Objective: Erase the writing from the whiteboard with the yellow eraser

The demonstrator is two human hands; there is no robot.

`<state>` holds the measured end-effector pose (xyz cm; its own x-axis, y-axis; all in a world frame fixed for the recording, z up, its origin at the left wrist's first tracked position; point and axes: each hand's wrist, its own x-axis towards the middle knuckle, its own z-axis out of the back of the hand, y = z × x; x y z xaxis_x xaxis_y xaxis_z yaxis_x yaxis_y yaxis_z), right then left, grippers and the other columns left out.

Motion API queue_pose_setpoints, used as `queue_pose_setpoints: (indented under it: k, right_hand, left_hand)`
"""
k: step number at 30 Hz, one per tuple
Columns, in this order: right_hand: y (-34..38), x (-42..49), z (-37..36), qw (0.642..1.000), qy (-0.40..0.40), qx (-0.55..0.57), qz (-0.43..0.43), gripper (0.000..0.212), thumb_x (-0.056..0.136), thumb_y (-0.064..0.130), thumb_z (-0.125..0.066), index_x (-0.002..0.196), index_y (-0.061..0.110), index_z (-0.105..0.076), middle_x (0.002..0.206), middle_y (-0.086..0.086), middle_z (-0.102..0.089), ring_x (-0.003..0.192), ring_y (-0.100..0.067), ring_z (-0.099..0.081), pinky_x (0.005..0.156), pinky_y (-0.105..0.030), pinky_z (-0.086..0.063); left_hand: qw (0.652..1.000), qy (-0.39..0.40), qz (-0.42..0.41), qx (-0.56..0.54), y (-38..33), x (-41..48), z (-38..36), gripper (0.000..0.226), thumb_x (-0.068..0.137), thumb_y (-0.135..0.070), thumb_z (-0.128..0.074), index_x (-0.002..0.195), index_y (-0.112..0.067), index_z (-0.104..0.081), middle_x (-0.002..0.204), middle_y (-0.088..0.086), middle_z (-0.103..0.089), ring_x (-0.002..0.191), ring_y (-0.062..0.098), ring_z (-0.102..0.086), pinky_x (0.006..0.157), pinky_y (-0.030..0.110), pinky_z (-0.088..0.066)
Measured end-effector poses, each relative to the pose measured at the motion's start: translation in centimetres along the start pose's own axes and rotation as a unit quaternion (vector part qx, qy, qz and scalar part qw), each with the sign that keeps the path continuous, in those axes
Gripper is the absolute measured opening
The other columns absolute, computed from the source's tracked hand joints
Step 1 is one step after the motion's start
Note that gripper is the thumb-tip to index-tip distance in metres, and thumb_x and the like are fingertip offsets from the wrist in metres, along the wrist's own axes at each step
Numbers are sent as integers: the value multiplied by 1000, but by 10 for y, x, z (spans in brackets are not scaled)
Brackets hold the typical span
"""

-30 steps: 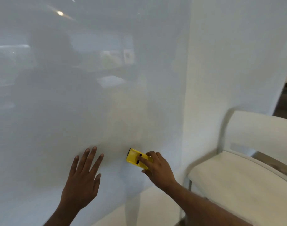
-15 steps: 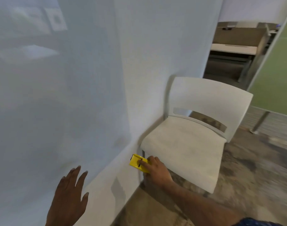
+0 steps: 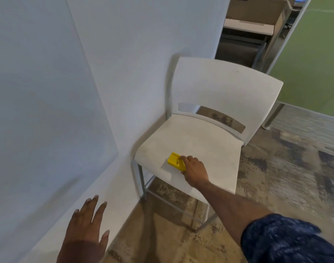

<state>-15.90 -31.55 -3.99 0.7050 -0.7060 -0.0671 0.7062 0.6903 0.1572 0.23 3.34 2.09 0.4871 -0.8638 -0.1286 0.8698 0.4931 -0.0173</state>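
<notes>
Leftmost, whiteboard point(image 3: 39, 111) fills the wall, no writing visible on it. Left hand point(image 3: 86, 226) hovers low in front of the board, fingers spread, grip open and empty. Right of that, white chair point(image 3: 224, 92) stands against the wall. Yellow eraser point(image 3: 175, 161) lies on the chair seat, near its front-left edge. Right hand point(image 3: 194, 170) has its grip closed on the eraser's right end.

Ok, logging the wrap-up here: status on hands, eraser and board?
Right hand on yellow eraser, at chair seat. Left hand open, empty, near whiteboard. No writing visible; nothing in the way.
</notes>
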Motion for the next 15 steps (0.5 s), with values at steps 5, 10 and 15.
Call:
queue_pose_setpoints:
  k: [5, 10, 15]
  right_hand:
    - [-24, 39, -19, 999, 4, -5, -37, 54, 90, 20, -56, 140, 18, -35, 125, -11, -50, 110, -33, -48, 86, -39, -39]
    - [-39, 59, -33, 997, 6, 17, -79, 51, 92, 17, -52, 141, 17, -36, 128, -13, -49, 113, -34, -48, 91, -40, -38]
    - [-51, 62, -41, 998, 9, 27, -63, 54, 93, 21, -53, 143, 16, -33, 141, -13, -44, 126, -32, -43, 105, -40, -30]
  left_hand:
    - [998, -60, -33, -8, -13, 38, -14, 62, 66, -30, -61, 118, 2, -70, 132, 29, -62, 116, 50, -62, 88, 65, -50]
    - [997, -53, -45, -23, -25, 78, -23, 72, 71, -33, -80, 136, -9, -61, 151, 19, -47, 138, 42, -46, 110, 60, -38]
    - [997, -46, -56, -2, -38, 105, -29, 78, 90, -50, -60, 156, -21, -31, 168, 9, -13, 155, 30, -13, 123, 45, -8]
